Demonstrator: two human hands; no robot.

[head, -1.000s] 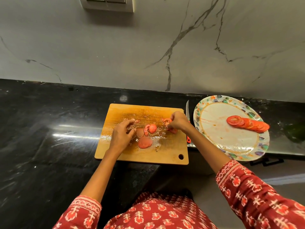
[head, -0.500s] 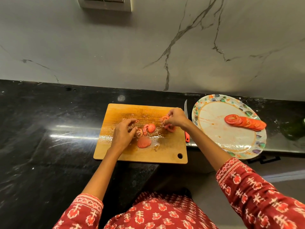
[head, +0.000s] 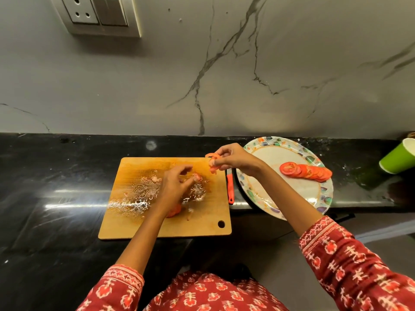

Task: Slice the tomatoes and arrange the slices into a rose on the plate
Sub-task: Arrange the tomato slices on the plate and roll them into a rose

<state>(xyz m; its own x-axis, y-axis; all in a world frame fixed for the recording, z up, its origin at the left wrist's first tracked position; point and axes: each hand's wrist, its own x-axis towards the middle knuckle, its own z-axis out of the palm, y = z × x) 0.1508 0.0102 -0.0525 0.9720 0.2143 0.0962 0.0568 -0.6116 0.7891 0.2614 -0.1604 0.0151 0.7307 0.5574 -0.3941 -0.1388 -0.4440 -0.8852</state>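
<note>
A wet wooden cutting board (head: 139, 223) lies on the black counter. My right hand (head: 233, 159) pinches a few tomato slices (head: 213, 163) above the board's far right corner. My left hand (head: 176, 181) hovers over the board's middle, fingers curled at a small tomato piece (head: 197, 177); whether it holds the piece I cannot tell. A tomato end piece (head: 175, 212) lies partly hidden under my left wrist. On the patterned plate (head: 265, 194) to the right, a row of overlapping tomato slices (head: 306, 171) lies near the far side.
A knife with a red handle (head: 230, 189) lies between board and plate. A green paper cup (head: 398, 157) lies tipped at the far right. A switch panel (head: 98, 15) sits on the marble wall. The plate overhangs the counter's front edge.
My right hand has lifted tomato slices off the board and moved up and right toward the plate. My left hand has shifted right over the board's middle. The camera has tilted up.
</note>
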